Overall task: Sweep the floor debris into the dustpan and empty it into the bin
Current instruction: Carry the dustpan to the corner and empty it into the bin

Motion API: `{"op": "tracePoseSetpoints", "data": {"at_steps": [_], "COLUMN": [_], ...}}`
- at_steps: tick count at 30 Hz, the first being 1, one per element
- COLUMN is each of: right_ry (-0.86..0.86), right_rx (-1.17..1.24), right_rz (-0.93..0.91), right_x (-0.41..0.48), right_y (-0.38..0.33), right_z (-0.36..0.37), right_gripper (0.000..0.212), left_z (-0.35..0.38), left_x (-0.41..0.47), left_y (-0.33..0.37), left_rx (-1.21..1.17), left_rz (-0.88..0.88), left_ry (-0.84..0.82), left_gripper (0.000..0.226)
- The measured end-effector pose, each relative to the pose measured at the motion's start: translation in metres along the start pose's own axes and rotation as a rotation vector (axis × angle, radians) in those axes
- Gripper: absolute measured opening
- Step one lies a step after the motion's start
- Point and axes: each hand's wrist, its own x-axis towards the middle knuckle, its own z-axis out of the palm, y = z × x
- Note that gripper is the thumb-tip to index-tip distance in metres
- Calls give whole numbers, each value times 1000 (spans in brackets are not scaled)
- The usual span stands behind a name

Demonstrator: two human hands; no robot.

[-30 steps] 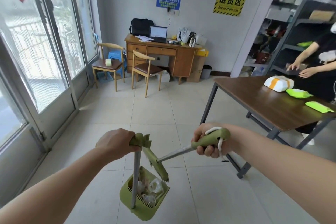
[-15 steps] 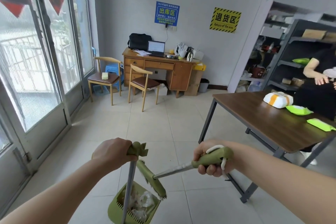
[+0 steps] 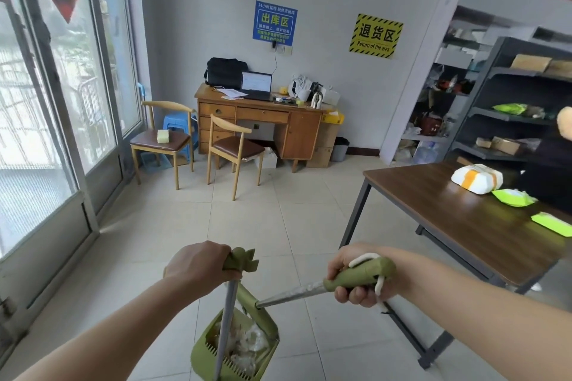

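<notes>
Since a second ago my view has lifted and the dustpan (image 3: 235, 349) sits lower in it, at the bottom edge. My left hand (image 3: 201, 266) is wrapped around the green grip of its upright pole, the pan hanging below, full of crumpled debris (image 3: 247, 343). My right hand (image 3: 359, 278) fists the broom (image 3: 312, 288) handle, its head resting on the pan. Far off beside the desk (image 3: 263, 120) stands a grey bin (image 3: 339, 150).

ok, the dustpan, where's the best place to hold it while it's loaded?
By the green grip at the top of its pole, from above, as the left hand does now. The dustpan hangs below on a near-upright pole with debris inside, so a top hold probably keeps the pan level. The right hand holds the broom by its green handle.
</notes>
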Motion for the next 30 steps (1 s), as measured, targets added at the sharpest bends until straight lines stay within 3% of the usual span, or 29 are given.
{"op": "tracePoseSetpoints", "data": {"at_steps": [12, 30], "right_ry": [69, -9], "right_rx": [6, -44], "right_rz": [17, 31], "right_x": [26, 104], "right_y": [-61, -168], "right_z": [-23, -110], "right_gripper": [14, 15], "left_z": [-1, 7], "left_x": [67, 201], "left_y": [-22, -47], "left_rx": [13, 27], "left_rz": [22, -38], "left_ry": [26, 13], "left_gripper": [39, 38]}}
